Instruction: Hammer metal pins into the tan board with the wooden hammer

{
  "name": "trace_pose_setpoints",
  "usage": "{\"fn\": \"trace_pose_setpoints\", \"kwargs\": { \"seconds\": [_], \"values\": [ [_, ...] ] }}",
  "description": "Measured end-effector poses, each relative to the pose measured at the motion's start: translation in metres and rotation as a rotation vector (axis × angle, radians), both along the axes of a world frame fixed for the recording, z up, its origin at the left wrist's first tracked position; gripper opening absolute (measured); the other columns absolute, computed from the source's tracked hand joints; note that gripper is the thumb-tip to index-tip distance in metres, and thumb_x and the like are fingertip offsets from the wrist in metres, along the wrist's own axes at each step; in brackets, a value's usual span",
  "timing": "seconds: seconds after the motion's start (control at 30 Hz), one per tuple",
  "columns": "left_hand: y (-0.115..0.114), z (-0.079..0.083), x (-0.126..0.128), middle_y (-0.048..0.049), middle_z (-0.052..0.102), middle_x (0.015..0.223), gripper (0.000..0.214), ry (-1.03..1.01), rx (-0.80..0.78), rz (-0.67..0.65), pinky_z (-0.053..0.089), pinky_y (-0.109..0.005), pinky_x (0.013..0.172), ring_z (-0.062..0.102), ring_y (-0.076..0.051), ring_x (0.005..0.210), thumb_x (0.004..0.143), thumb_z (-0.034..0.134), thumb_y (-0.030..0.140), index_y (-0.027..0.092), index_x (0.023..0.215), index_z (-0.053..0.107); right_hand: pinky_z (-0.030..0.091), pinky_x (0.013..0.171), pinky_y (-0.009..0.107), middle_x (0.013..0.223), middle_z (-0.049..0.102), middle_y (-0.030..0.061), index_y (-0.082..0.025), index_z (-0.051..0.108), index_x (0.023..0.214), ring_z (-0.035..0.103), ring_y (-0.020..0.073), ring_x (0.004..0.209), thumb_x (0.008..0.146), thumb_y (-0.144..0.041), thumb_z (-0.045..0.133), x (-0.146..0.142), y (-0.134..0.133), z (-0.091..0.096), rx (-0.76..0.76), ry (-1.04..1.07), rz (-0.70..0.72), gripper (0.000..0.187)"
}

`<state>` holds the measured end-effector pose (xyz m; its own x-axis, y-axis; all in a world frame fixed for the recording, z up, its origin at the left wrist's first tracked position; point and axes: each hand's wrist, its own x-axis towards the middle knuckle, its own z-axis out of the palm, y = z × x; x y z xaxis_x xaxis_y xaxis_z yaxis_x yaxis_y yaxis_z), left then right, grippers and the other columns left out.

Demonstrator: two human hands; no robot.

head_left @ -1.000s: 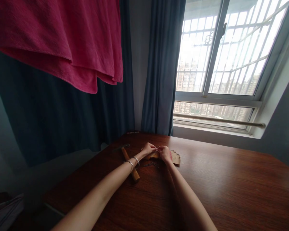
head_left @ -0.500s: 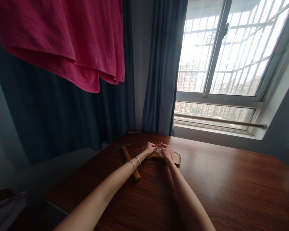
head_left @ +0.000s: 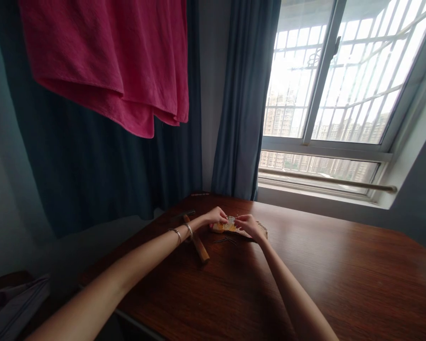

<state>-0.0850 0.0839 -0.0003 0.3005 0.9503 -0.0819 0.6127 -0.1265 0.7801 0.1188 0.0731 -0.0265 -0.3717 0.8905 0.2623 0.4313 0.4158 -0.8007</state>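
My left hand [head_left: 217,216] is pinched closed at the left part of a flat printed piece [head_left: 227,226] with yellow, white and pink on it. Facing it, my right hand [head_left: 249,224] has its fingers drawn together over the right part of the same piece, whose ridged tan edge looks like cardboard. Whatever sits between the fingertips is too small to make out. Several thin dark nails [head_left: 226,240] lie on the table just in front of the piece. A hammer [head_left: 200,246] with a wooden handle lies to the left, partly covered by my left forearm.
The brown wooden table [head_left: 326,265] stretches to the right and toward me. Behind it hang a blue curtain [head_left: 239,104] and a pink towel [head_left: 110,66]. A barred window [head_left: 305,94] is at the back right. Some striped cloth [head_left: 17,303] is at the lower left.
My hands have moved slightly apart, with the left arm swinging left and the right wrist shifting right. More of the printed piece shows between them. The view has shifted a little.
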Motion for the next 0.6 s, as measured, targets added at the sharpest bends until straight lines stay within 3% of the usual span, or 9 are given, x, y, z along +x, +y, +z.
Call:
{"fn": "trace_pose_setpoints", "kwargs": {
  "seconds": [0.07,0.17,0.3,0.6],
  "values": [
    [-0.013,0.009,-0.012,-0.0006,0.059,0.054,0.024,0.121,-0.114,-0.131,0.035,-0.019,0.045,0.049,-0.010,0.048,0.054,0.069,0.033,0.011,0.065,0.069,0.041,0.051,0.022,0.054,0.060,-0.0028,-0.014,0.063,0.062,0.053,0.0091,0.050,0.076,-0.036,0.059,0.000,-0.009,-0.003,0.022,-0.103,0.076,0.026],
    [-0.029,0.010,-0.021,-0.0001,0.056,0.048,0.022,0.248,-0.205,-0.196,0.034,-0.019,0.044,0.050,-0.011,0.047,0.049,0.073,0.031,0.012,0.058,0.067,0.040,0.051,0.022,0.048,0.054,-0.0059,-0.014,0.060,0.056,0.050,0.0086,0.047,0.070,-0.032,0.065,-0.002,-0.025,-0.008,0.074,-0.219,0.133,0.023],
    [-0.044,-0.001,-0.017,-0.0018,0.057,0.048,0.026,0.312,-0.264,-0.177,0.033,-0.020,0.042,0.049,-0.012,0.045,0.048,0.074,0.034,0.012,0.059,0.066,0.037,0.052,0.020,0.058,0.064,-0.0020,-0.019,0.070,0.066,0.056,0.0112,0.055,0.065,-0.022,0.065,-0.005,-0.042,-0.012,0.138,-0.272,0.131,0.006],
    [-0.064,-0.005,0.005,-0.0015,0.056,0.048,0.013,0.334,-0.128,-0.001,0.038,-0.021,0.042,0.049,-0.010,0.041,0.061,0.058,0.024,0.011,0.060,0.060,0.040,0.058,0.022,0.073,0.066,0.0013,-0.021,0.072,0.079,0.056,0.0145,0.064,0.066,-0.025,0.064,-0.007,-0.069,-0.006,0.243,-0.361,0.139,0.016]
  ]
}}
